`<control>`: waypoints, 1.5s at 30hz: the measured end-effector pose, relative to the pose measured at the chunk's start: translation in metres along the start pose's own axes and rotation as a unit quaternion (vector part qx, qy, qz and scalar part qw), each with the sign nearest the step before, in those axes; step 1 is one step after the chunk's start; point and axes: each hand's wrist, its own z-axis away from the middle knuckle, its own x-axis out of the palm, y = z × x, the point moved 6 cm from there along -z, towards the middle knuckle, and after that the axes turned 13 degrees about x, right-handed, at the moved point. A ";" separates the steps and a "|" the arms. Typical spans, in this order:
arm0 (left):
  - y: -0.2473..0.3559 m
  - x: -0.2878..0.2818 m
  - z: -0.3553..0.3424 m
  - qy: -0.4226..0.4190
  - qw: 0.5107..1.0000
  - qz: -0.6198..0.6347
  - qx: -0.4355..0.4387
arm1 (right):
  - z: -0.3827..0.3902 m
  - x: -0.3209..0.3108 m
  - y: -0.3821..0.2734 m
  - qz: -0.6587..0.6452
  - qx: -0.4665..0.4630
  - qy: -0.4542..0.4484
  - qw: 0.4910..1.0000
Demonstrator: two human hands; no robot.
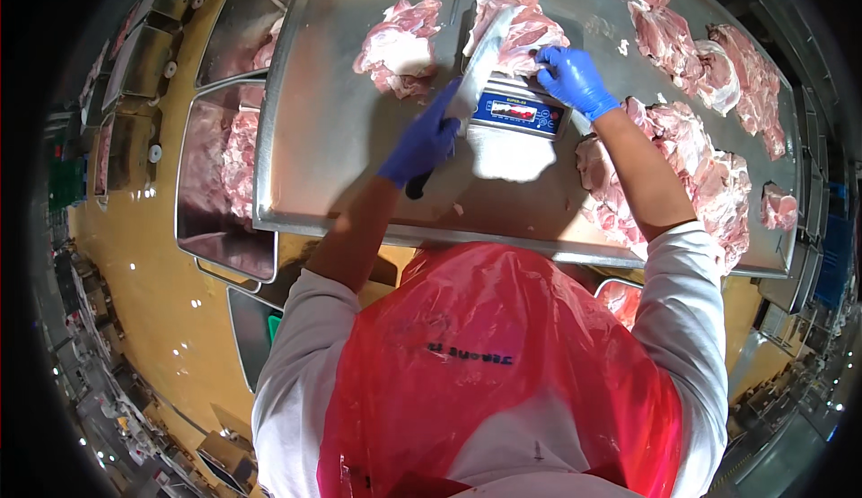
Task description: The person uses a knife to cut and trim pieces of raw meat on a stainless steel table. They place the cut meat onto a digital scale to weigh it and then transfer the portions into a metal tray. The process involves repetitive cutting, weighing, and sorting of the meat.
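Note:
My left hand point(422, 143), in a blue glove, grips the dark handle of a knife point(480, 62) whose wide blade lies against a piece of raw meat point(521, 26) on a small scale point(519, 110). Wearing the same kind of glove, my right hand point(575, 78) presses on the near right edge of that meat, just above the scale's display. A second raw piece point(400, 49) lies on the steel table point(341, 139) to the left of the scale.
Several raw meat pieces point(709, 67) are piled along the table's right side. Steel bins point(220, 193) holding meat stand left of the table. A red plastic apron point(503, 363) covers my front. The floor point(153, 300) is yellow.

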 end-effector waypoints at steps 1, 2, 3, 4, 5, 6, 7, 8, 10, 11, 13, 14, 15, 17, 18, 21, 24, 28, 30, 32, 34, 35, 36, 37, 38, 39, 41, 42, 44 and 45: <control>0.005 0.008 0.010 -0.021 0.999 -0.029 0.024 | -0.002 -0.011 -0.006 -0.035 0.000 0.002 0.999; 0.006 0.013 0.016 -0.037 0.997 -0.058 0.047 | -0.006 -0.012 -0.006 -0.048 0.010 -0.017 0.999; 0.003 0.017 0.019 0.005 0.976 -0.131 0.172 | -0.010 -0.012 -0.003 -0.059 0.021 -0.036 0.997; 0.003 0.020 0.018 0.007 0.980 -0.127 0.153 | -0.012 -0.011 -0.002 -0.072 0.035 -0.054 0.995; 0.002 0.023 0.016 0.007 0.983 -0.123 0.133 | -0.012 -0.011 -0.002 -0.104 0.030 -0.057 0.993; 0.002 0.027 0.013 0.006 0.986 -0.118 0.114 | -0.013 -0.012 0.000 -0.101 0.035 -0.067 0.992; 0.012 0.031 0.005 0.005 0.989 -0.061 0.138 | -0.012 -0.018 -0.001 -0.099 0.044 -0.076 0.991; 0.020 0.031 -0.010 0.005 0.987 -0.006 0.160 | -0.011 -0.021 -0.003 -0.099 0.051 -0.084 0.990; 0.025 0.030 -0.046 0.044 0.965 0.009 0.259 | -0.016 -0.021 -0.011 -0.101 0.050 -0.105 0.988; 0.027 0.031 -0.065 0.024 0.980 0.030 0.196 | -0.018 -0.020 -0.015 -0.101 0.064 -0.114 0.986; 0.035 0.020 -0.098 0.081 0.961 -0.019 0.264 | -0.026 -0.013 -0.018 -0.104 0.076 -0.132 0.983; 0.034 0.021 -0.102 0.088 0.955 -0.018 0.282 | -0.029 -0.015 -0.018 -0.108 0.066 -0.119 0.985; 0.032 0.020 -0.104 0.095 0.949 -0.017 0.300 | -0.032 -0.016 -0.019 -0.112 0.055 -0.105 0.987; 0.028 0.034 -0.074 -0.027 0.988 0.113 0.098 | -0.033 -0.018 -0.005 -0.127 0.062 -0.085 0.986; 0.032 0.032 -0.050 -0.026 0.980 0.149 0.131 | -0.034 -0.020 -0.005 -0.121 0.061 -0.090 0.987; 0.000 0.044 0.018 -0.032 0.993 0.091 0.066 | -0.037 -0.021 -0.006 -0.120 0.074 -0.118 0.983; -0.013 0.053 0.044 -0.054 0.988 0.109 0.098 | -0.029 -0.023 -0.011 -0.092 0.069 -0.159 0.980; 0.011 0.053 -0.041 0.002 0.971 0.098 0.216 | -0.025 -0.024 -0.030 -0.129 0.025 -0.170 0.977; 0.019 0.048 -0.077 -0.031 0.976 0.163 0.144 | -0.026 -0.030 -0.054 -0.100 0.029 -0.200 0.974; 0.030 0.050 -0.097 -0.039 0.976 0.149 0.157 | -0.034 -0.029 -0.039 -0.097 0.058 -0.200 0.973; 0.027 0.054 -0.084 -0.059 0.972 0.179 0.144 | -0.039 -0.027 -0.013 -0.126 0.038 -0.142 0.981; 0.028 0.057 -0.058 -0.072 0.969 0.197 0.127 | -0.042 -0.028 -0.006 -0.140 0.045 -0.123 0.981; 0.027 0.061 -0.039 -0.072 0.975 0.181 0.103 | -0.043 -0.029 -0.005 -0.124 0.050 -0.130 0.982; 0.027 0.064 -0.018 -0.072 0.981 0.163 0.080 | -0.044 -0.032 -0.009 -0.109 0.053 -0.139 0.983; 0.027 0.069 0.002 -0.075 0.985 0.148 0.056 | -0.045 -0.034 -0.009 -0.091 0.057 -0.147 0.983; 0.027 0.072 0.017 -0.105 0.979 0.173 -0.002 | -0.042 -0.031 -0.008 -0.094 0.049 -0.164 0.981; 0.027 0.077 0.018 -0.107 0.973 0.195 -0.068 | -0.041 -0.025 -0.012 -0.167 0.082 -0.217 0.958; 0.034 0.077 -0.001 -0.076 0.976 0.203 0.007 | -0.042 -0.023 -0.016 -0.202 0.097 -0.242 0.944; 0.042 0.076 -0.047 -0.029 0.966 0.230 0.118 | -0.055 -0.029 -0.029 -0.129 0.022 -0.239 0.962; 0.043 0.076 -0.070 -0.015 0.956 0.249 0.152 | -0.062 -0.031 -0.041 -0.116 0.003 -0.246 0.962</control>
